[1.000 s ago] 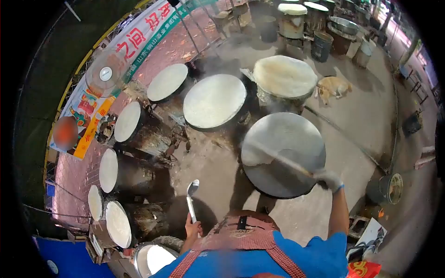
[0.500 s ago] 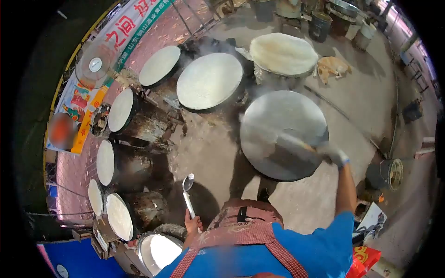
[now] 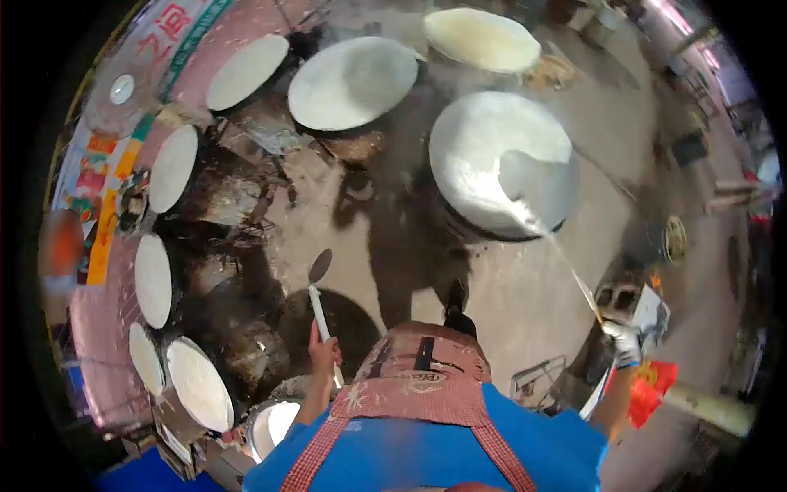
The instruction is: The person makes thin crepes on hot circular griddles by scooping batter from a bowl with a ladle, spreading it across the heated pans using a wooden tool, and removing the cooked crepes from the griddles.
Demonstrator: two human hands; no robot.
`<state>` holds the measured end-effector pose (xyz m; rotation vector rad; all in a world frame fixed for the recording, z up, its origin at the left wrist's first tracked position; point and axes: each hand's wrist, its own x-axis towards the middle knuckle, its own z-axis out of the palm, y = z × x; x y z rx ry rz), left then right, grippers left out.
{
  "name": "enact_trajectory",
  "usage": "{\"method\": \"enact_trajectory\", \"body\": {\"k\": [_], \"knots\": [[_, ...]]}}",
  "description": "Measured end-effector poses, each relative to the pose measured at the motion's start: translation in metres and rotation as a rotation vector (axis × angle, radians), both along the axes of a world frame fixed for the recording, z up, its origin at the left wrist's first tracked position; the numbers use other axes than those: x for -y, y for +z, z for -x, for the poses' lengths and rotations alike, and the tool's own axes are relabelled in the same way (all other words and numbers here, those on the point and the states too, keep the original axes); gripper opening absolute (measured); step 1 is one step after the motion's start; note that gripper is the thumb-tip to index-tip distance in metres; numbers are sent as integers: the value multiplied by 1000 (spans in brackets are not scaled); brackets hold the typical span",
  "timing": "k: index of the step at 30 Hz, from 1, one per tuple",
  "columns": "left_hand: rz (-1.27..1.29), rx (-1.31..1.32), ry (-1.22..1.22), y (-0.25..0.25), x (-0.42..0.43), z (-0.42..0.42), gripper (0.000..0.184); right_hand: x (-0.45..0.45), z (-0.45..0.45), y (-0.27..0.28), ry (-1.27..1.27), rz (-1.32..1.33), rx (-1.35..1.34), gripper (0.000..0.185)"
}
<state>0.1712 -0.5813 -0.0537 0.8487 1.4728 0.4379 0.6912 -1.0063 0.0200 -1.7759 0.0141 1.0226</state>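
My left hand (image 3: 325,353) is closed around the white handle of a ladle (image 3: 319,307), its round bowl pointing away from me over the floor. Out to the right, my gloved right hand (image 3: 623,342) is closed on a long, pale spreader (image 3: 580,283), blurred by motion. The spreader's far end reaches the near edge of a large round griddle (image 3: 537,176). White batter (image 3: 467,156) covers the griddle's left and far parts, while a grey patch shows at the right. Whether the spreader's tip touches the batter I cannot tell.
Several round griddles with pale tops, such as a large one (image 3: 352,86), curve around the left and far sides. A white-lined pot (image 3: 275,430) stands by my left arm. A red bag (image 3: 653,385) lies near my right hand. A dog (image 3: 553,72) lies behind the griddles.
My right hand has swung from the griddle's edge back toward me with the spreader. White batter now covers much of the formerly grey griddle. The left hand still holds the ladle; the view has shifted.
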Motion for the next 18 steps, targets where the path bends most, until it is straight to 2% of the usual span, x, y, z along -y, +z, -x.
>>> {"method": "enact_trajectory", "body": {"k": [2, 3, 4, 5, 7, 8, 11, 13, 14, 17, 18], "knots": [[48, 12, -36, -6, -6, 11, 74, -47, 100, -24, -224, 48, 236, 33], [86, 38, -27, 5, -15, 14, 73, -88, 138, -29, -241, 226, 257, 27], [67, 49, -46, 15, -20, 16, 72, -116, 162, -82, -246, 66, 346, 23], [44, 50, -61, 21, -18, 20, 72, -173, 188, -82, -434, 27, 98, 23], [65, 130, -61, 27, -19, 27, 70, -240, 210, -163, -154, 91, 936, 26], [72, 148, -71, 32, -22, 40, 69, -281, 225, -130, -143, 162, 1043, 28], [106, 210, -125, 43, -20, 55, 70, -240, 218, -122, 212, 668, 964, 30], [211, 320, -141, 45, -20, 70, 67, -199, 221, -96, 193, 851, 772, 30], [259, 381, -146, 44, -22, 74, 66, -193, 233, -76, -57, 601, 918, 25], [427, 678, 1, 33, -19, 92, 53, -222, 230, -106, -186, 424, 843, 25], [481, 799, -8, 19, -21, 97, 33, -257, 230, -117, -178, 282, 884, 26]]}}
